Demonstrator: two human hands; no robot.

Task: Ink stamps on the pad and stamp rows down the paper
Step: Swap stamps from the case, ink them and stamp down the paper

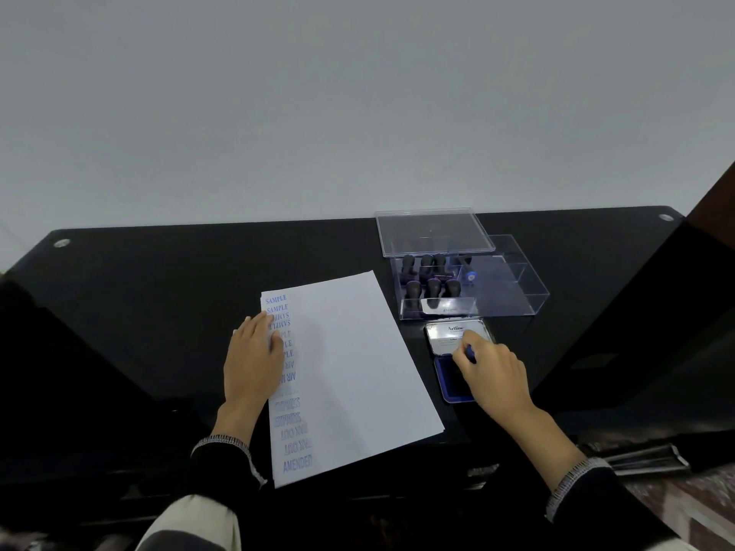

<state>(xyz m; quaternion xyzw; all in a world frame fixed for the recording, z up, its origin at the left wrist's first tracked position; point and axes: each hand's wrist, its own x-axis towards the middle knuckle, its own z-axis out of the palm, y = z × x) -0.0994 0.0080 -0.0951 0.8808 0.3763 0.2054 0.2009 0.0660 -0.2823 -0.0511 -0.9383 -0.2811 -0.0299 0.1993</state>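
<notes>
now right hand (491,371) holds stamp (471,353) on pad (447,381).

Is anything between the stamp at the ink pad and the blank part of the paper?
Nothing visible. The right hand holds the stamp over the ink pad; bare table separates it from the paper.

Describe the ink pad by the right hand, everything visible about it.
The ink pad is a small hinged case lying open on the black table, just right of the paper and in front of the clear stamp box. Its blue tray holds a dark inked surface; the raised silvery lid reads "Artline". The right hand covers much of it, gripping a blue-tipped stamp down over the pad.
</notes>
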